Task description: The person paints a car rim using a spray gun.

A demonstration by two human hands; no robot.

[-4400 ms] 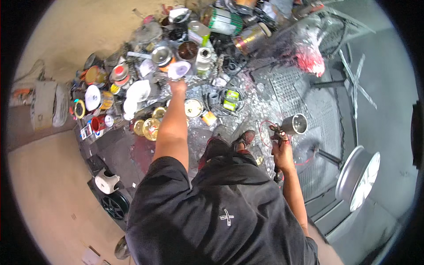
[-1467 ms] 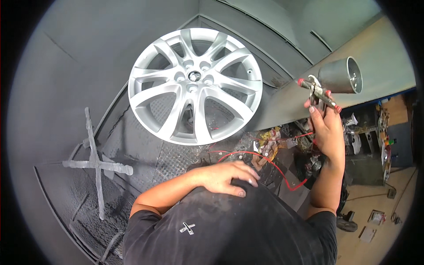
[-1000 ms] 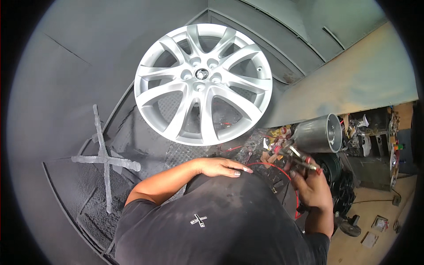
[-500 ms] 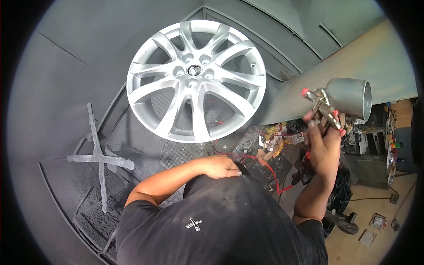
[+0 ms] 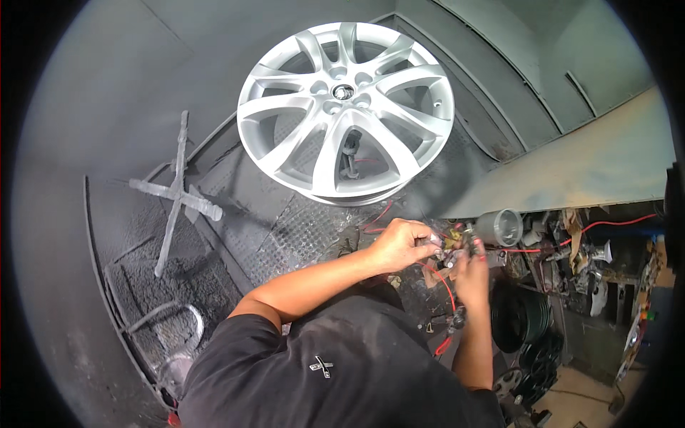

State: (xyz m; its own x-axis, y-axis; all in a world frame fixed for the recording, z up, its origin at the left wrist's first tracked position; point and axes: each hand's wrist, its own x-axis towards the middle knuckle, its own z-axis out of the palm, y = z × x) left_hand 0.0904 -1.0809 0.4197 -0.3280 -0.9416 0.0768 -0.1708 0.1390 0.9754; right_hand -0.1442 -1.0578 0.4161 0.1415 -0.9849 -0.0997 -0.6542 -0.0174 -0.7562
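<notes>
1. Floor (image 5: 278, 246): the studded grey panel runs under the wheel; footing looks cluttered toward the right, so a settled stance seems wise for work with both hands.

2. Wheel (image 5: 345, 105): silver, beyond the hands and touched by neither. A dark post (image 5: 350, 148) shows through its spokes. Since the gun is near its lower right edge, best give that edge room.

3. Cross-shaped bars (image 5: 178, 191): grey, on the left, well apart from both hands. The left elbow is the part to watch here if the body turns.

4. Hose (image 5: 448, 288): red, looping below the hands beside the right forearm. A loose loop would likely serve well; a snag could tug the gun.

5. Spray gun (image 5: 494, 230): in the right hand, just beside the left fingertips, to the right of and below the wheel. What its cup holds cannot be seen, so tipping it little is the safer habit.

6. Right hand (image 5: 472, 277): blurred, its grip clamped around the gun's body. Holding firm here should let the other hand make small, exact moves.

7. Left hand (image 5: 394, 247): thumb and forefinger close by the gun's front; I cannot tell whether that grip pinches anything. A light touch would suit small parts.
</notes>
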